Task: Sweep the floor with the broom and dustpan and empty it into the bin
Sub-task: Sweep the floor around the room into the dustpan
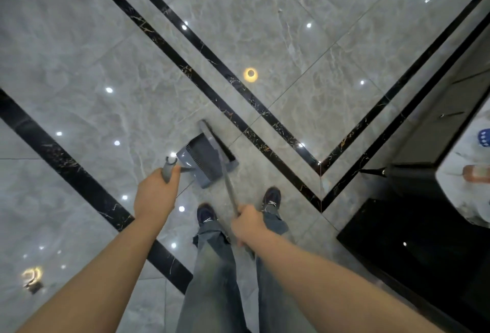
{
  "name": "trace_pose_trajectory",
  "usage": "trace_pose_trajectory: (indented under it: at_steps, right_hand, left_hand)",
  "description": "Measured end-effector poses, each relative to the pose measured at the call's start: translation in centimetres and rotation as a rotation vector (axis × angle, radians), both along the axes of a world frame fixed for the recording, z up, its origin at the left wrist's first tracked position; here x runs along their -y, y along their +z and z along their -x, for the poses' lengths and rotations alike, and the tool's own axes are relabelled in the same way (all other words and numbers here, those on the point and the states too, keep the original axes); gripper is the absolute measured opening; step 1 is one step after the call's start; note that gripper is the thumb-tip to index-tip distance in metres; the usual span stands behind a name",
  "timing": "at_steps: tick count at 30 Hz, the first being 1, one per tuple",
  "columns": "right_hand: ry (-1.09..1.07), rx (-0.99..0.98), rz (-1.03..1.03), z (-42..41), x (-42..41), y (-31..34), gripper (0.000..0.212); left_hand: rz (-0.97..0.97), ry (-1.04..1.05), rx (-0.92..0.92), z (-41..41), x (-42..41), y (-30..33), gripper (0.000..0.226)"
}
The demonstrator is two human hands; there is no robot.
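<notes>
My left hand [155,194] grips the grey upright handle [168,170] of the blue-grey dustpan [201,160], which rests on the glossy grey marble floor [265,27] just ahead of my feet. My right hand [248,222] holds the thin broom pole [229,186]. The broom's dark head [217,139] lies against the dustpan's far right side, at its mouth. No bin is in view. Any dirt on the floor is too small to make out.
Black inlay strips [185,67] cross the floor diagonally. A black glossy counter or cabinet [424,226] stands at the right, with a white top holding an orange bottle [477,173]. My shoes [205,213] and jeans stand below the dustpan. Ceiling lights reflect in the tiles.
</notes>
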State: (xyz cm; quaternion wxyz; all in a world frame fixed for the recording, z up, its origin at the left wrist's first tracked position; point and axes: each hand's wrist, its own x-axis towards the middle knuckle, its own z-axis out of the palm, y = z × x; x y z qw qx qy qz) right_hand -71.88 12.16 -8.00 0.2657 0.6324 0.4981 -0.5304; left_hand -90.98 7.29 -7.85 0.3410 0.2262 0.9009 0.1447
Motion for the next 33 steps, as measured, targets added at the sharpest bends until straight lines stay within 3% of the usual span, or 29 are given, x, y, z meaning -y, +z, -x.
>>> trace_pose_trajectory:
  at_steps: [4,8,12,19,23,28,33]
  right_hand:
    - [-0.010,-0.049,0.033,-0.1,3.6,2.2,0.022]
    - [-0.091,-0.040,-0.057,-1.6,1.8,3.7,0.035]
    - [-0.174,-0.098,-0.116,-1.8,-2.7,4.1,0.034]
    - [-0.136,-0.036,-0.256,4.6,-14.9,0.4,0.038]
    - [-0.107,-0.021,-0.248,8.8,-18.5,-2.2,0.019]
    - [-0.014,0.055,-0.164,11.5,-14.6,-3.6,0.033]
    - [0.120,0.014,-0.088,11.4,-4.6,-2.7,0.039]
  left_hand:
    - [-0.013,0.018,0.012,1.4,0.1,0.6,0.054]
    - [-0.084,0.130,-0.065,3.5,0.8,1.4,0.049]
    - [-0.150,0.259,-0.082,5.9,1.8,1.8,0.051]
    - [-0.206,0.239,-0.080,10.0,1.5,0.1,0.055]
    - [-0.198,0.245,-0.082,11.0,0.0,-1.5,0.052]
    - [-0.175,0.237,-0.167,11.6,-2.1,-2.0,0.043]
    - [-0.149,0.239,-0.120,11.9,-2.1,-1.9,0.054]
